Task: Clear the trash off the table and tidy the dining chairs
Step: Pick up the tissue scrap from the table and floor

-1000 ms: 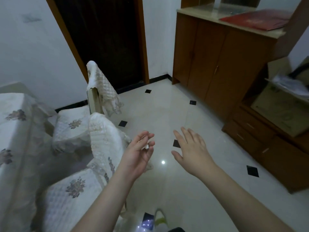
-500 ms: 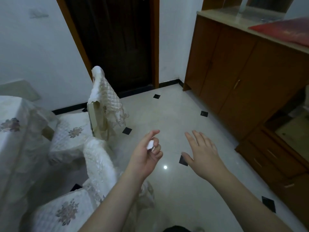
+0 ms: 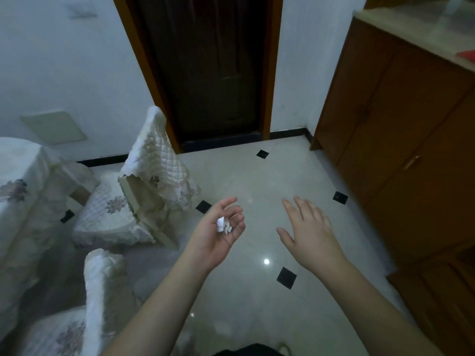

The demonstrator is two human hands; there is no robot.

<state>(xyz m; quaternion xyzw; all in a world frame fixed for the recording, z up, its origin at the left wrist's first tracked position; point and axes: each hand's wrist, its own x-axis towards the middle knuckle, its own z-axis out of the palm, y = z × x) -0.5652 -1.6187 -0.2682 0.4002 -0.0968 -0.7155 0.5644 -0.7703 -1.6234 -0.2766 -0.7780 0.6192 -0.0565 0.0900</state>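
My left hand [image 3: 217, 236] is held out palm up over the floor, fingers curled around a small crumpled white scrap of paper [image 3: 223, 225]. My right hand [image 3: 309, 233] hovers beside it, palm down, fingers spread and holding nothing. To the left stand two dining chairs with quilted white covers: the far chair [image 3: 144, 181] with its back toward me, and the near chair [image 3: 100, 286] at the lower left. The table [image 3: 18, 176], draped in a white flowered cloth, is at the far left edge.
A dark wooden door [image 3: 208, 70] in an orange-brown frame faces me. A tall brown cabinet [image 3: 401, 129] with a pale countertop lines the right side. The floor [image 3: 259, 181] is glossy pale tile with small black diamonds.
The view has swung left and forward toward the door. My left hand has turned more palm up, so the paper scrap shows more. My right hand stays spread beside it.
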